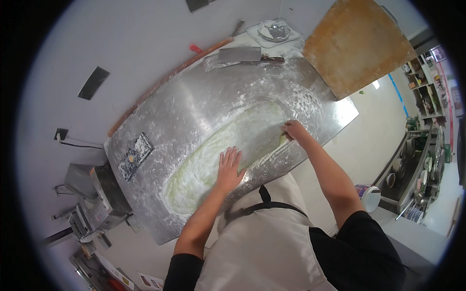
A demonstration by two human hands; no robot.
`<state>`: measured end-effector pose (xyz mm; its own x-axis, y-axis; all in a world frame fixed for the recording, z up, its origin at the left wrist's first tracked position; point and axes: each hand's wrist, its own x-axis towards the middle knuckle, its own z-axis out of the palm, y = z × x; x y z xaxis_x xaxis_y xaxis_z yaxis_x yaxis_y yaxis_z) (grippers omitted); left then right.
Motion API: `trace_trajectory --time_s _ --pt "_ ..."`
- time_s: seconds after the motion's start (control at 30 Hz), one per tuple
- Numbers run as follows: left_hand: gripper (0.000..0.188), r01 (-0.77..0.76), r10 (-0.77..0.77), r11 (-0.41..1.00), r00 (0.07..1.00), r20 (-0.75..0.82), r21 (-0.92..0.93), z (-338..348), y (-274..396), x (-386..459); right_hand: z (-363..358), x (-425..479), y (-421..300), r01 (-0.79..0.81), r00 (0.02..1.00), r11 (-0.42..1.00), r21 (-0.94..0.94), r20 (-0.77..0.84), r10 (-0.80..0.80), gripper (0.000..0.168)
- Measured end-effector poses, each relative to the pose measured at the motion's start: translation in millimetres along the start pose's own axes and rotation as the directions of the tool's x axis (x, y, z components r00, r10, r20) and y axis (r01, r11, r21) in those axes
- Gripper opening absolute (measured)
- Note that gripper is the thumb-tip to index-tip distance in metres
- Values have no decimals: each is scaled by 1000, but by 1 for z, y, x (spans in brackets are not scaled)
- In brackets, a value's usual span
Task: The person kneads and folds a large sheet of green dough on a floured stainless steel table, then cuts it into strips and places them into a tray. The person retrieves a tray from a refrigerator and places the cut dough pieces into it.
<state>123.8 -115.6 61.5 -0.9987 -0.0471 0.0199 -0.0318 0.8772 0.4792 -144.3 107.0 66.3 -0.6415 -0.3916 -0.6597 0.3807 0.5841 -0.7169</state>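
A long oval sheet of pale green dough [233,145], dusted with flour, lies slantwise across a stainless steel worktable [171,105]. My left hand [230,169] rests palm down on the dough near its front edge, fingers spread and holding nothing. At the right end of the sheet, my right hand [292,130] has its fingers curled on the dough's edge and pinches it. A small piece of that edge shows folded below the fingers. The fingertips of the right hand are partly hidden. Loose flour surrounds the dough.
Along the wall side runs a long wooden rod [164,82]. A broad-bladed cleaver [240,55] lies at the back, near a floury metal bowl [273,31]. A dark flour-covered flat object [135,156] sits left. A large wooden board [356,47] covers the back right corner. A white bucket [371,199] stands right.
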Motion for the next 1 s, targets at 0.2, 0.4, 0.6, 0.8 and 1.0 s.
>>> trace_trajectory --time_s 0.2,0.4,0.6,0.8,1.0 --pt "69 8 -9 1000 1000 -19 -18 -2 5 4 20 25 -25 82 996 880 467 -57 -63 19" --pt "59 15 -18 1000 994 -111 -27 3 7 5 -13 19 30 118 936 944 309 -351 -2 18" --pt "31 194 -216 942 975 -51 -274 40 29 70 -42 25 110 -229 967 663 -713 -88 239 27" --pt "18 698 -601 63 597 532 -713 60 59 152 -10 -3 56 -295 949 602 -742 -300 95 27" --pt "7 670 -511 245 703 494 -701 35 37 177 -16 2 74 -265 951 591 -762 -310 26 27"
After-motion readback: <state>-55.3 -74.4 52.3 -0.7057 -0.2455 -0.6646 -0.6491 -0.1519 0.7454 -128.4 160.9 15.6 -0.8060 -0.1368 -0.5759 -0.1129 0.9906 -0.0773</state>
